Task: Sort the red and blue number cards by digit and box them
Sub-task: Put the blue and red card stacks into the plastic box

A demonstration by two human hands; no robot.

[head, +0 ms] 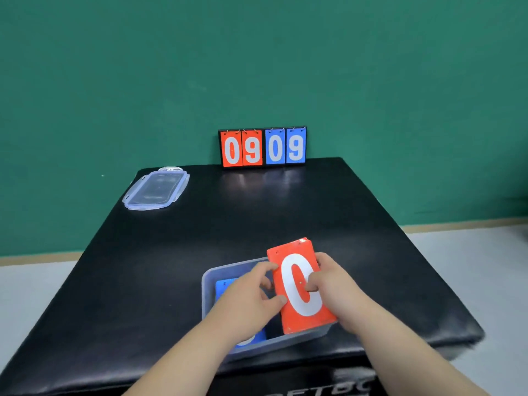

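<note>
Red cards (297, 284), zero on top, sit clamped between our hands. Our left hand (251, 292) pinches one edge, and our right hand (334, 281) curls round the other. Beneath our left fingers, blue cards (224, 287) already lie in the box (207, 277). We judge the reds go in next, then the lid (157, 188), well beyond our fingertips.

a single view, worn on the person's head, faces forward and down across the black desk (228, 218). it sits close above the near edge: the left hand (248, 298) and right hand (340, 292), both holding the red cards (294, 284), come in large from the bottom. the scoreboard (262, 147) at the far edge and the green wall (257, 52) behind it stand well off, at mid-frame and above.
</note>
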